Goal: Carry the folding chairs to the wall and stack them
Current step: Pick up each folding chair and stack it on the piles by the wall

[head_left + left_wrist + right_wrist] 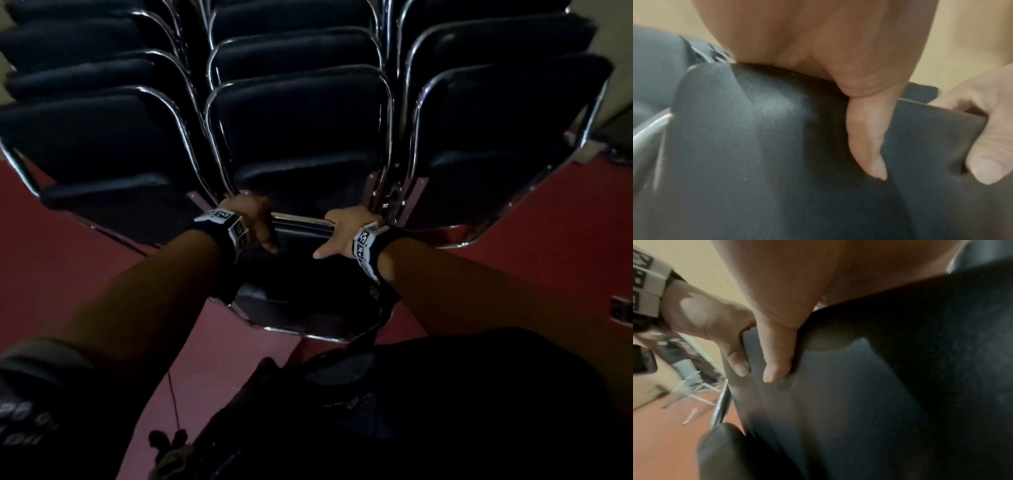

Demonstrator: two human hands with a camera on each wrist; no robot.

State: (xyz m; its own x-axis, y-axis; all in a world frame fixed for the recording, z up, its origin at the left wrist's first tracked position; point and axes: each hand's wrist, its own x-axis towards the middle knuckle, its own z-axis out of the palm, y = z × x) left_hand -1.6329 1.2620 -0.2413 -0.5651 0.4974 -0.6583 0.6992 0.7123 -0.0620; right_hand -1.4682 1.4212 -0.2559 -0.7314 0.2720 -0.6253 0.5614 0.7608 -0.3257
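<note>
A: Gripping the top edge of the folding chair (301, 294) with both hands, are they? I want the fingers first.

B: Yes. The left hand (255, 222) and the right hand (339, 229) sit well apart on the padded back, near its two corners. Each thumb lies down the near face of the dark padding; the other fingers curl over the top to the far side, out of sight. The wrist views show the thumbs denting the cover.

A: Why hold it like that?

B: My reading: a wide two-handed hold keeps the flat chair from swinging, so it can be steered squarely.

A: And where is the chair?

B: Directly in front of the person, upright over the red floor (68, 246), with its back just before the middle row of stacked chairs (298, 113). Whether its feet touch the floor, I cannot tell.

A: Further off?

B: Three rows of black chairs with chrome tubing, nested one behind another toward a pale wall (966, 32). The held one looks set to join the middle row.

A: Any containers?

B: None visible.
</note>
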